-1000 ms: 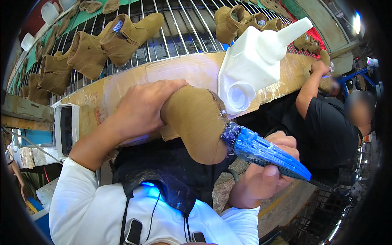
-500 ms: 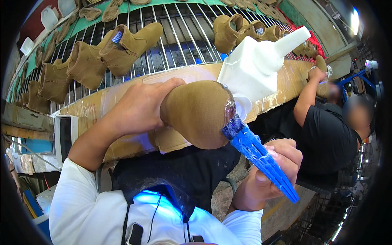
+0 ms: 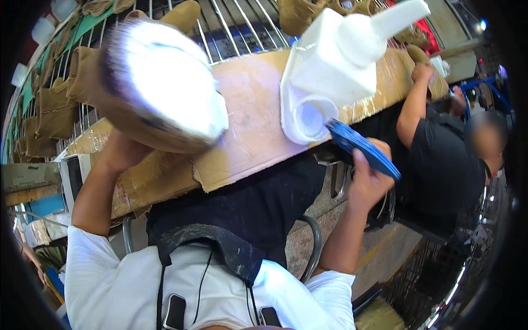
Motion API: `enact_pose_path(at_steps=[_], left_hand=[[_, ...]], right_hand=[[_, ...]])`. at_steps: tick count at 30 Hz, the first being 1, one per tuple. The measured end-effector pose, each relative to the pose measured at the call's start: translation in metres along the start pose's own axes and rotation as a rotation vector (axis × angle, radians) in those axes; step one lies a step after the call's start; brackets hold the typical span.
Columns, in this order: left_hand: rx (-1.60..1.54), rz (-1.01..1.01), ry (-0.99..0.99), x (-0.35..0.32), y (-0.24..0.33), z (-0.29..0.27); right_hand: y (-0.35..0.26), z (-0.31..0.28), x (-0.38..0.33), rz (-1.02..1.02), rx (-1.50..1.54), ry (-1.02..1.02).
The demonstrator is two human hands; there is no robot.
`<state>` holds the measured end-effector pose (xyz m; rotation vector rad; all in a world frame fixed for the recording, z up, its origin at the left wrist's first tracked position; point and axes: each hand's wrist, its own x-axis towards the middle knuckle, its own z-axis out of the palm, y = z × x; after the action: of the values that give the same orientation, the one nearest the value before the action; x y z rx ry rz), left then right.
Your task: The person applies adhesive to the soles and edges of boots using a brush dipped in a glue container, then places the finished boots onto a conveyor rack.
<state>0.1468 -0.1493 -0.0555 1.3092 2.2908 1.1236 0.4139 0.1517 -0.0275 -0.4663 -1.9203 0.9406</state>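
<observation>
My left hand (image 3: pixel 118 157) holds a tan boot (image 3: pixel 159 88) raised at the upper left, its pale, white-coated underside turned toward me and blurred. My right hand (image 3: pixel 367 184) grips the blue handle of a brush (image 3: pixel 360 146). The brush tip reaches into the round cut opening of a white plastic jug (image 3: pixel 335 66). The jug stands on a worn, tape-covered wooden bench (image 3: pixel 258 110). The bristles are hidden inside the opening.
Behind the bench runs a wire rack (image 3: pixel 236 27) carrying several tan boots (image 3: pixel 55 104). Another person in a black shirt (image 3: pixel 440 159) works at the bench to my right, one arm on its edge. A white box (image 3: pixel 74 176) sits at the left below the bench.
My left hand lifted the boot up and to the left, turning its pale underside toward me. The brush left the boot and went up into the jug's opening.
</observation>
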Motion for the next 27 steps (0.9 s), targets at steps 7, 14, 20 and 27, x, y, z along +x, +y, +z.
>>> enact_pose_path(at_steps=[7, 14, 20, 27], left_hand=[[-0.653, -0.14, -0.016, 0.01, 0.052, 0.007], [-0.768, -0.332, -0.283, -0.015, 0.039, 0.021], [-0.707, -0.274, -0.453, -0.012, 0.057, 0.029], [-0.493, -0.164, -0.516, -0.014, 0.065, 0.023]], right_hand=[[0.038, 0.025, 0.012, -0.275, -0.469, -0.318], [0.022, 0.024, -0.015, 0.435, 0.195, -0.03], [-0.023, 0.065, -0.002, 0.67, 0.958, -0.031], [-0.043, 0.087, 0.032, 0.437, 0.791, -0.044]])
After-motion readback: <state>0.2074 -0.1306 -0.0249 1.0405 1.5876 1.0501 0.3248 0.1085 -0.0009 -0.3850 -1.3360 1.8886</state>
